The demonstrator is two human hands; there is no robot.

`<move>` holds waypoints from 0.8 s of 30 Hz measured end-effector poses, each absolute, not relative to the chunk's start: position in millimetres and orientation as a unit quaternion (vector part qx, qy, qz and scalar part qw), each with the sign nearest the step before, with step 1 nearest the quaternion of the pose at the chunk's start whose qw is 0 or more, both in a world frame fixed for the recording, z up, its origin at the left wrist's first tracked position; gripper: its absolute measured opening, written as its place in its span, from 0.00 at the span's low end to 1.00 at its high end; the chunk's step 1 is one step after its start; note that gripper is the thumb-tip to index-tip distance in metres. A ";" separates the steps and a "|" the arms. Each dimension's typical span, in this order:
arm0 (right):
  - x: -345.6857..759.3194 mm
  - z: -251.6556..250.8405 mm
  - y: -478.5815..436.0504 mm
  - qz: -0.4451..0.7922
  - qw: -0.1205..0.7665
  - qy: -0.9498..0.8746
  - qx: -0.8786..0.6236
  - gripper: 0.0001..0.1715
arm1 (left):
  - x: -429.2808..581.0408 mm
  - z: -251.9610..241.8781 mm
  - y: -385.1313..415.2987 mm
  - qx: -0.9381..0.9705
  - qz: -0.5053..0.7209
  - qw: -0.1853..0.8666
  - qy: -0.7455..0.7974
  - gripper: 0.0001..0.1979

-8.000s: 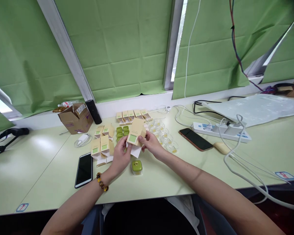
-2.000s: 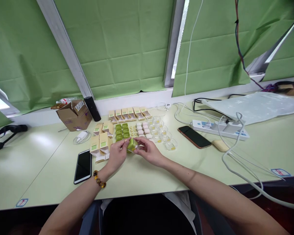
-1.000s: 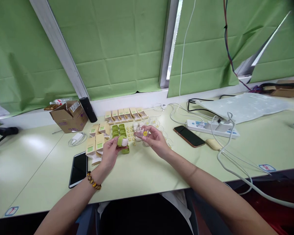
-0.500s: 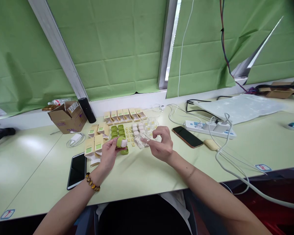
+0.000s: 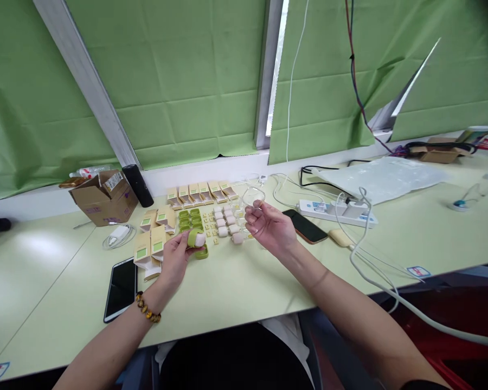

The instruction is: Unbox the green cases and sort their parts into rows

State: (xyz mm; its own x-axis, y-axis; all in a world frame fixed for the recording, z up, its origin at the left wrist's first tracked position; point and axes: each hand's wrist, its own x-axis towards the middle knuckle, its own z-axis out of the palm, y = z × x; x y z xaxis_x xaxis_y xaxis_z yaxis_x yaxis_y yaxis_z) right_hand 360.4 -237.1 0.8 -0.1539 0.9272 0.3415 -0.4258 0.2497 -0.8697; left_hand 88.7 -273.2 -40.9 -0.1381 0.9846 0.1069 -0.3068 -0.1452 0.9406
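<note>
My left hand (image 5: 175,255) grips a small green holder with a pale pink block (image 5: 196,238) in it, just above the table. A loose green lid (image 5: 201,253) lies right beside that hand. My right hand (image 5: 269,226) is raised palm up, its fingertips pinching a clear plastic case (image 5: 254,195). Between and behind my hands lie rows of green lids (image 5: 189,216), small yellow pieces (image 5: 209,222) and pink blocks (image 5: 224,221). A row of small tan boxes (image 5: 198,192) stands behind them. More tan boxes with green squares (image 5: 152,238) sit left of my left hand.
A black phone (image 5: 121,281) lies front left, another phone (image 5: 305,226) by my right hand. A power strip (image 5: 333,208) with white cables, a plastic sheet (image 5: 384,176), a cardboard box (image 5: 103,197), a black cylinder (image 5: 137,186) and a white charger (image 5: 117,235) are on the table.
My hands pulled the green case apart: the left kept the green part with the pink block, the right lifted the clear case up and back. The view has swung to the right.
</note>
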 end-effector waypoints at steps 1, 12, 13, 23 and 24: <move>364.7 1.3 -237.6 0.555 0.601 -0.517 -0.253 0.19 | 88.6 -41.0 -273.3 0.414 0.634 0.509 0.409 0.25; 416.6 -34.0 -261.0 -0.051 0.363 -0.838 -0.405 0.15 | 89.9 -40.5 -273.0 0.412 0.633 0.511 0.410 0.24; 416.1 -39.2 -263.0 -0.082 0.336 -0.845 -0.407 0.15 | 89.8 -40.6 -273.1 0.413 0.632 0.512 0.410 0.24; 409.5 -56.2 -264.8 -0.118 0.233 -0.856 -0.446 0.10 | 88.8 -41.7 -273.8 0.412 0.630 0.514 0.412 0.23; 409.8 -56.5 -264.7 -0.115 0.229 -0.856 -0.449 0.10 | 88.7 -41.7 -273.9 0.411 0.630 0.514 0.412 0.23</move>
